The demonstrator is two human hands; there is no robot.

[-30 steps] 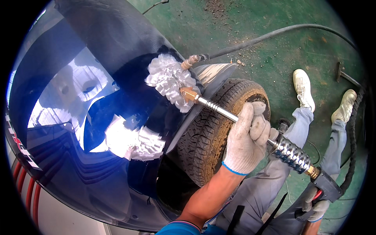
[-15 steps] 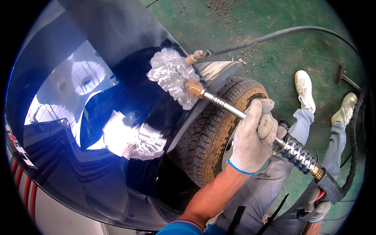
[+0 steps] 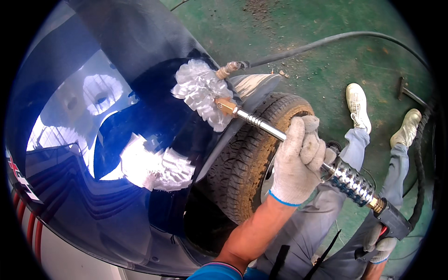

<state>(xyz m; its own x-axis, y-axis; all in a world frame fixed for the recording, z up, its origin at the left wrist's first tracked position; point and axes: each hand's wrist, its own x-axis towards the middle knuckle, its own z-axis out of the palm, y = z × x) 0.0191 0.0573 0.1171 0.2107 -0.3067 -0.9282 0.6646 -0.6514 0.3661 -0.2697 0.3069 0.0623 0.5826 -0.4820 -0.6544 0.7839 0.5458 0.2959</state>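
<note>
A spot-welding dent puller with a chrome shaft (image 3: 261,125) slants from lower right to upper left. My left hand (image 3: 296,163), in a white knit glove with a blue cuff, is closed around its shaft. Farther back, my right hand (image 3: 383,246), gloved too, wraps the black pistol grip (image 3: 393,219); part of its fingers is hidden. Between the hands sits a ridged chrome slide weight (image 3: 352,183). The copper tip (image 3: 226,106) meets the lower right edge of a bare, ground-metal patch (image 3: 198,88) on the blue car panel (image 3: 154,88).
A second ground patch (image 3: 158,168) lies lower on the panel. A copper-ended cable (image 3: 303,49) attaches at the panel's edge. Below is a muddy tyre (image 3: 247,172). My white shoes (image 3: 358,107) stand on the green floor, with a hammer (image 3: 413,93) beside them.
The whole scene sits slightly farther left in the picture. Both hands keep their hold on the dent puller, and its tip remains at the same patch.
</note>
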